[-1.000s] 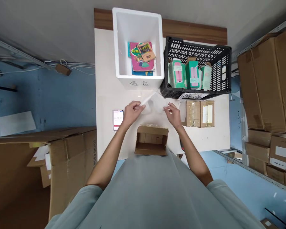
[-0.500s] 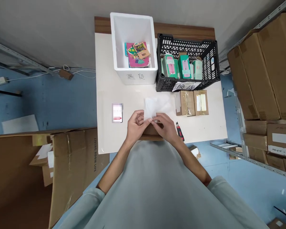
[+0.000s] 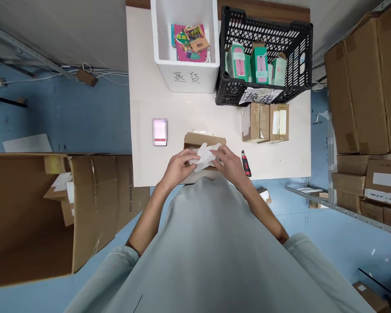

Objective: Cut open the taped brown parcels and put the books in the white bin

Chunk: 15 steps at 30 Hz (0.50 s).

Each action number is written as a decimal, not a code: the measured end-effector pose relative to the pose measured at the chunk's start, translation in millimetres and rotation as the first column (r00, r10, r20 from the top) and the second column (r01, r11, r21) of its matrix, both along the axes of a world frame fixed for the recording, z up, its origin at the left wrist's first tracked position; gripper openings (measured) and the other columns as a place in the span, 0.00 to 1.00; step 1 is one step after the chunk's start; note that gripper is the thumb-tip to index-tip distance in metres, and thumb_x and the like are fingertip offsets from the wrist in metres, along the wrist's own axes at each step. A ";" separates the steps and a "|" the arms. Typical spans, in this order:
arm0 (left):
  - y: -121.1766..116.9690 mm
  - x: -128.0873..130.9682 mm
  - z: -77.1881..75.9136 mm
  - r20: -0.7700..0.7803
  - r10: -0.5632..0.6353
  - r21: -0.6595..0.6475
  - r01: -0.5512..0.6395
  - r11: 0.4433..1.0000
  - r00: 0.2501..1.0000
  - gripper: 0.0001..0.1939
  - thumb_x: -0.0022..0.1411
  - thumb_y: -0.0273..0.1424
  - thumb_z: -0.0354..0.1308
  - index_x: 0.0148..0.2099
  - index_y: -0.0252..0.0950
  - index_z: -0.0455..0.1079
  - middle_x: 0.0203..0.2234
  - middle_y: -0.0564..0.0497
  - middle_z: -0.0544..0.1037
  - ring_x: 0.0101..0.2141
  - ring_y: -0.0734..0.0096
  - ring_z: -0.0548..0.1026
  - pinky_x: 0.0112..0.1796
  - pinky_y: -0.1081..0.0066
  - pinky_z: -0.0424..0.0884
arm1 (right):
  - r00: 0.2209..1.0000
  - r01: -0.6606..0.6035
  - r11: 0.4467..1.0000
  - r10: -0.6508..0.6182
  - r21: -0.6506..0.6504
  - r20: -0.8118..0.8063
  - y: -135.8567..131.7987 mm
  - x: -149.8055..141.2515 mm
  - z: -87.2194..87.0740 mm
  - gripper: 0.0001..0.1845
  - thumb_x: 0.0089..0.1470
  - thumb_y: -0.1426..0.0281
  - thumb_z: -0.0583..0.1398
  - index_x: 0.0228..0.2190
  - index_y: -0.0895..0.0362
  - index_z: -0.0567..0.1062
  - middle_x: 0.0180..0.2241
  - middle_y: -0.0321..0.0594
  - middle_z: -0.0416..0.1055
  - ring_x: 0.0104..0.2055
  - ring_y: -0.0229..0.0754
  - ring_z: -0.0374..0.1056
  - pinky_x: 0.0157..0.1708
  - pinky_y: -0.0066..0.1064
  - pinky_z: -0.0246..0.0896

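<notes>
A crumpled sheet of thin white paper (image 3: 203, 157) is stretched between my two hands in the head view. My left hand (image 3: 180, 167) pinches its left side, and my right hand (image 3: 228, 164) pinches its right side. Just below the paper lies an open small cardboard box (image 3: 198, 139), its flap raised on the far side. What lies inside the box is hidden by the paper. To the right of my right hand rests a red and black box cutter (image 3: 246, 164). A phone (image 3: 160, 132), its screen blurred, lies to the left on the white table (image 3: 143, 169).
At the back stand a white foam box (image 3: 186, 80) with booklets and a black plastic crate (image 3: 224, 89) holding green boxes. Two taped cartons (image 3: 260, 123) sit before the crate. A large open carton (image 3: 94, 208) is at left; shelves of cartons (image 3: 358, 91) stand at right.
The white paper has been drawn nearer to me and crumpled. The small box now shows more, its flap visible behind the paper. The view has shifted, so the table things appear higher.
</notes>
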State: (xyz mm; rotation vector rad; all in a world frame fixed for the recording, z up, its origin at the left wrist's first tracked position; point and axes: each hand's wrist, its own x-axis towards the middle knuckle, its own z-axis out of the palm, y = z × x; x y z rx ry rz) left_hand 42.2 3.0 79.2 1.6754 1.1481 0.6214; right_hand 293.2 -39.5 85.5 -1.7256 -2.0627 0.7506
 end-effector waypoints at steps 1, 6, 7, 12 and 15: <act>0.5 -0.7 -3.6 -0.065 -0.001 -0.001 0.001 1.000 0.998 0.18 0.66 0.28 0.61 0.55 0.42 0.83 0.47 0.48 0.85 0.41 0.64 0.81 0.40 0.67 0.76 | 0.999 -0.018 0.999 0.019 -0.028 0.042 1.3 -3.3 -4.6 0.17 0.76 0.69 0.61 0.60 0.49 0.82 0.53 0.44 0.78 0.48 0.46 0.78 0.43 0.33 0.75; 8.7 6.5 -34.2 -0.356 -0.036 0.045 0.056 0.997 0.934 0.25 0.66 0.23 0.57 0.63 0.38 0.78 0.54 0.44 0.84 0.44 0.58 0.83 0.49 0.61 0.78 | 0.981 -0.091 0.984 0.114 -0.151 0.156 7.0 -22.5 -27.6 0.22 0.76 0.62 0.62 0.65 0.54 0.77 0.61 0.51 0.76 0.59 0.53 0.75 0.49 0.36 0.75; 10.8 9.7 -41.7 -0.398 -0.061 0.058 0.092 0.994 0.915 0.23 0.67 0.22 0.56 0.61 0.37 0.80 0.56 0.42 0.83 0.47 0.55 0.83 0.51 0.60 0.78 | 0.978 -0.097 0.981 0.125 -0.169 0.164 8.1 -25.9 -32.2 0.24 0.77 0.60 0.62 0.67 0.56 0.76 0.62 0.52 0.76 0.60 0.54 0.75 0.51 0.37 0.74; 16.4 24.5 -67.5 -0.593 -0.177 -0.002 0.219 0.976 0.786 0.24 0.66 0.19 0.54 0.58 0.35 0.82 0.57 0.37 0.81 0.53 0.47 0.82 0.52 0.57 0.79 | 0.954 -0.072 0.954 0.151 -0.293 0.260 18.4 -38.0 -53.0 0.23 0.82 0.63 0.51 0.65 0.60 0.76 0.61 0.55 0.77 0.59 0.55 0.75 0.54 0.39 0.72; 14.9 25.9 -70.7 -0.626 -0.186 -0.012 0.230 0.973 0.757 0.27 0.67 0.19 0.55 0.64 0.37 0.81 0.57 0.37 0.81 0.58 0.44 0.80 0.53 0.55 0.79 | 0.923 -0.074 0.927 0.203 -0.367 0.326 28.7 -43.2 -63.0 0.22 0.82 0.67 0.51 0.61 0.58 0.80 0.62 0.56 0.76 0.61 0.56 0.75 0.56 0.39 0.72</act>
